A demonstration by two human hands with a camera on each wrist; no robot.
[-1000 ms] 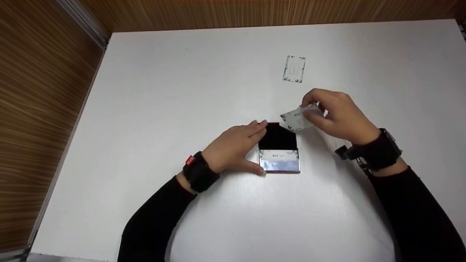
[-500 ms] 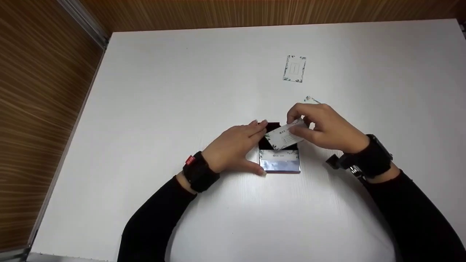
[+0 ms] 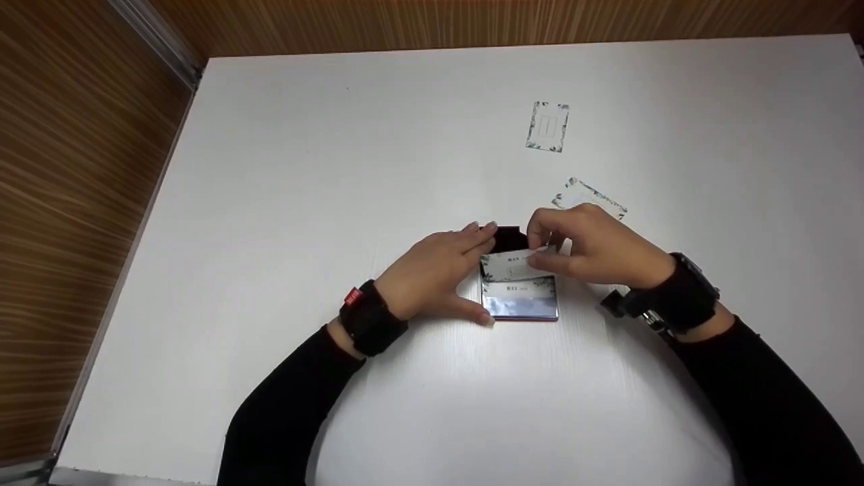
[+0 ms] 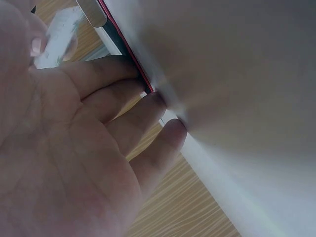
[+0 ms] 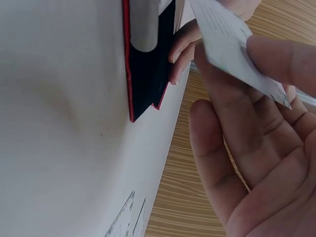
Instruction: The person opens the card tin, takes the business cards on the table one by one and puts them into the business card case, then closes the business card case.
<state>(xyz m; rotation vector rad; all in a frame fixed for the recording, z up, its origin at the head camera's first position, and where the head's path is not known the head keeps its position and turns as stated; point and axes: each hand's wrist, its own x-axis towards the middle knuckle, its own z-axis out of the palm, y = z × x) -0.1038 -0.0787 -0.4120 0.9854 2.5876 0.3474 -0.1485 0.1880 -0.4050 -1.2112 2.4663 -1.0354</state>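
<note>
A black business card case [image 3: 509, 237] with a metallic front and red edging lies on the white table. Its lower part holds a leaf-patterned card [image 3: 540, 289]. My left hand [image 3: 432, 273] rests along the case's left side, fingers extended at the top corner and thumb near the bottom corner. With thumb and forefinger, my right hand [image 3: 594, 246] pinches another printed business card [image 3: 503, 267] above the case, overlapping its dark interior. In the right wrist view the pinched card [image 5: 224, 44] is tilted, raised off the case's black inside [image 5: 148, 81].
One leaf-bordered card [image 3: 547, 127] lies farther back on the white table [image 3: 324, 169]. A second card [image 3: 588, 196] lies just beyond my right hand, partly covered by it. Wood-grain panels [image 3: 432, 23] stand behind the table and at its left.
My right hand has moved left and toward me, bringing the pinched card over the case and turning it closer to level. The card on the table behind that hand has come into view. My left hand stays put.
</note>
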